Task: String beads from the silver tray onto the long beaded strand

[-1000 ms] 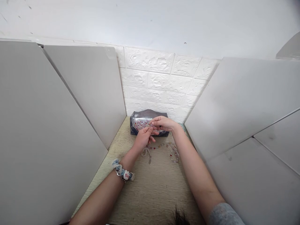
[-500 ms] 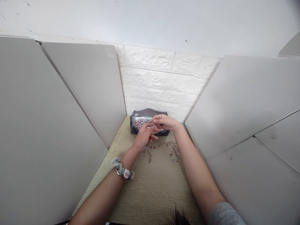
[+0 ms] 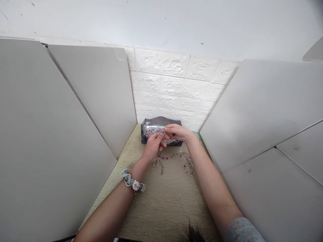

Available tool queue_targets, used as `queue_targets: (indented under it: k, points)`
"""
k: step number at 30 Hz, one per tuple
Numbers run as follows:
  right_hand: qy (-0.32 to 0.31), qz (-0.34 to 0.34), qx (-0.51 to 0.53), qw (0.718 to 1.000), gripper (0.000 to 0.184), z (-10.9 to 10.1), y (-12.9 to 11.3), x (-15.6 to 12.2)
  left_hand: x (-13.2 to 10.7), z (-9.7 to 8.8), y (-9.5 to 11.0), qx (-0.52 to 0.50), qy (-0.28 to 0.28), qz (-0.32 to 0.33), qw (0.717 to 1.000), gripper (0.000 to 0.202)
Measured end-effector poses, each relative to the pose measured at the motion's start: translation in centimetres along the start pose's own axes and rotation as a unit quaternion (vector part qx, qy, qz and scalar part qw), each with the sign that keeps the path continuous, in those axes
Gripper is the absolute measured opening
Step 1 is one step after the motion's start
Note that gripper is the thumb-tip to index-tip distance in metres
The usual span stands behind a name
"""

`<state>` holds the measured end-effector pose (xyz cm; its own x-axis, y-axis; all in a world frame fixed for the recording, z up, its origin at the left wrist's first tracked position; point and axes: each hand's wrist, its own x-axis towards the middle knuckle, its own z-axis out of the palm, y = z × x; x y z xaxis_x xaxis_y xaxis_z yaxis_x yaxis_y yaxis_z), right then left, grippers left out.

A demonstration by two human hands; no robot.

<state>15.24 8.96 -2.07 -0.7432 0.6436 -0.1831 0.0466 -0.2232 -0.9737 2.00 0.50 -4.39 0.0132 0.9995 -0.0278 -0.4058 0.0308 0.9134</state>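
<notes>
Over an open-topped dark box (image 3: 161, 121) of small mixed beads (image 3: 150, 131), my two hands meet fingertip to fingertip. My left hand (image 3: 154, 146) is closed in a pinch, thumb against forefinger. From the right, my right hand (image 3: 176, 131) also pinches, its fingertips just above the left ones. Whatever lies between the fingers is too small to make out. A string of pale and coloured beads (image 3: 174, 156) lies on the table below the hands, looping at both sides. One stretch of it passes out of sight beneath my left hand.
The narrow wooden table (image 3: 161, 201) ends at a white brick-pattern wall (image 3: 176, 87). Pale panels stand close on the left (image 3: 96, 87) and right (image 3: 264, 107). A scrunchie and chain bracelet (image 3: 133, 183) circle my left wrist.
My left hand's fingers have drawn together into a tighter pinch and shifted slightly left. My right hand stays nearly in place. The view has moved a little.
</notes>
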Motion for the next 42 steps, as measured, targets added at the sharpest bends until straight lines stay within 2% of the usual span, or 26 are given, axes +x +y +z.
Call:
queue_targets:
  k: [4,16,28,42]
  points:
    - [0.003,-0.006,-0.029,1.000,0.028,-0.13,0.18,0.19,0.10,-0.15,-0.29,0.002,-0.005,0.004,1.000,0.029]
    - [0.007,-0.004,-0.024,1.000,0.029,0.44,-0.03,0.10,0.07,-0.26,-0.29,-0.006,0.002,0.013,1.000,0.029]
    - [0.005,-0.002,-0.021,1.000,0.028,0.62,0.22,0.43,-0.10,-0.04,-0.05,-0.010,0.045,0.027,0.999,0.028]
    - [-0.008,-0.007,-0.022,1.000,0.028,0.68,0.46,0.71,-0.23,0.09,0.02,-0.029,0.067,0.024,0.997,0.024]
